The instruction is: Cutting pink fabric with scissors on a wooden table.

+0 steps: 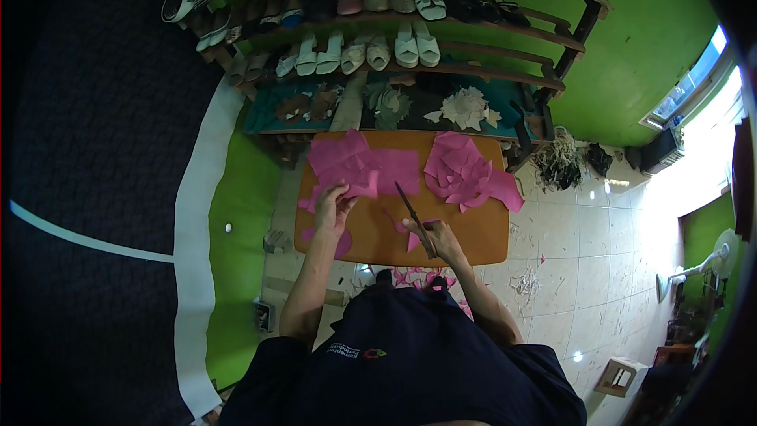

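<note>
My left hand [334, 207] pinches the edge of a bright pink sheet piece [363, 183] over the left half of an orange-brown table [473, 241]. In my right hand [443, 241] is a pair of scissors [408, 203], its dark blades pointing up and away, apart from the held piece. Whether the blades are parted is hard to tell. Beyond my left hand lie more pink pieces [331, 154] and a flat pink rectangle [400, 170]. A heap of cut pink pieces [459, 175] rests on the table's right side, partly over its edge. Small pink scraps lie near my right hand.
Behind the table stands a wooden rack [505, 28] with rows of shoes and sandals [416, 46]. White cut pieces [467, 108] and green ones [386, 104] sit on its low shelf. Pink scraps [414, 276] and pale shreds [524, 284] litter the tiled floor. A fan [721, 252] stands far right.
</note>
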Demonstrator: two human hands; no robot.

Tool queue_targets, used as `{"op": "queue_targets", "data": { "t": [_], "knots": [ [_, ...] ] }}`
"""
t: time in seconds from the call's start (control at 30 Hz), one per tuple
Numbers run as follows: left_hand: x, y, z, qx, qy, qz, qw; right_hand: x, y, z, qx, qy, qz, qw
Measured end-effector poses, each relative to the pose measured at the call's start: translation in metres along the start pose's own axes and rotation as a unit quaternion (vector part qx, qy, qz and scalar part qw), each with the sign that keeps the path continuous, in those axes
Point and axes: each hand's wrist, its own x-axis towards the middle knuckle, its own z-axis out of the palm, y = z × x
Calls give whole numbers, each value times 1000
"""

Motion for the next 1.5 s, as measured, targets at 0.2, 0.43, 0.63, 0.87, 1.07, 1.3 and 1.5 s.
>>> {"op": "queue_targets", "data": {
  "t": [0.2,0.43,0.63,0.87,1.07,1.3,1.5],
  "knots": [
    [-7,-21,8,-54,-39,-82,994,-5,15,1,50,45,1,998],
    [-32,-18,73,109,-121,31,986,-26,5,8,21,68,-52,996],
    [-43,-10,97,192,-148,55,968,-39,-15,6,5,68,-69,995],
    [-42,-17,93,194,-178,72,962,-42,-15,3,21,76,-82,993],
    [-47,-15,96,176,-175,58,967,-38,-10,8,11,101,-105,989],
    [-43,-18,87,185,-193,68,961,-44,-18,8,22,105,-80,991],
    [-49,-13,93,184,-178,57,965,-47,-23,5,11,118,-92,989]
  ]
}}
